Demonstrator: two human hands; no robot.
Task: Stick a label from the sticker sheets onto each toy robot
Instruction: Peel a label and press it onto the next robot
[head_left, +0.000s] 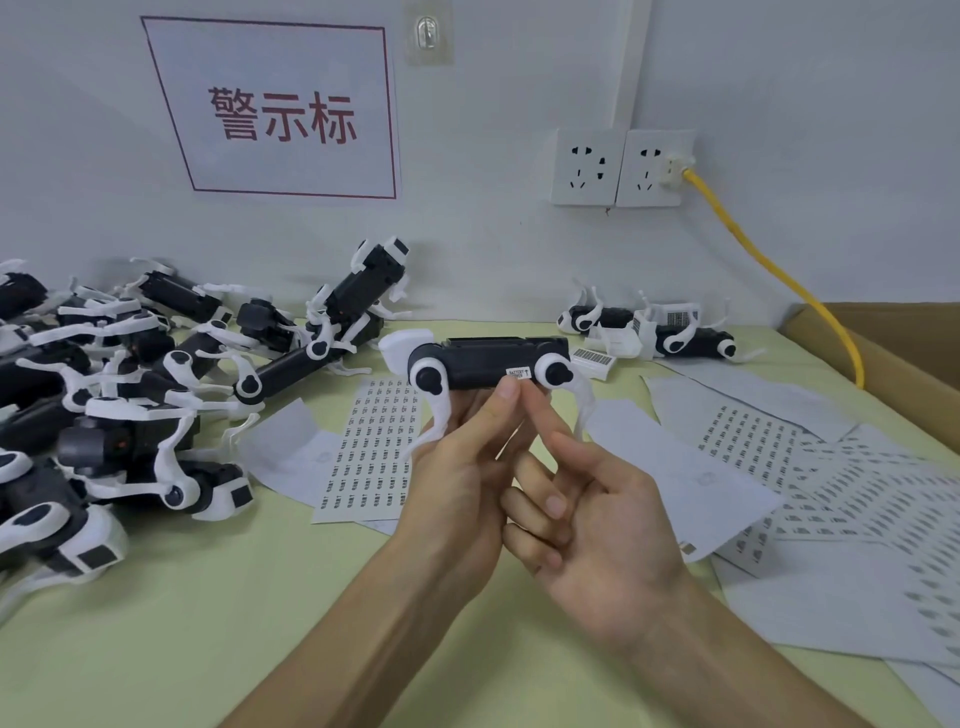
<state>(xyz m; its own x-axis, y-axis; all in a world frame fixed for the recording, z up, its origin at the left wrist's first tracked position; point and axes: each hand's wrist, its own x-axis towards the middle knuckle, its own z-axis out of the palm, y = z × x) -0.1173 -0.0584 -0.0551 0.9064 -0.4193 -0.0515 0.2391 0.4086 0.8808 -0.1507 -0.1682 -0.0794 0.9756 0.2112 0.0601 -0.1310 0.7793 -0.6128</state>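
Observation:
My left hand (462, 478) grips a black-and-white toy robot (483, 366) from below and holds it level above the table. A small white label (519, 373) sits on the robot's black side, near its right wheel joint. My right hand (597, 519) is just below and to the right, index finger stretched up with its tip at the label, the other fingers loosely curled and holding nothing. A sticker sheet (371, 447) with several rows of labels lies flat under the robot.
A heap of toy robots (130, 374) covers the left of the green table. Two more robots (654, 332) lie at the back right. Used sticker sheets (831, 493) spread over the right side. A cardboard box (893, 353) and a yellow cable (779, 270) stand far right.

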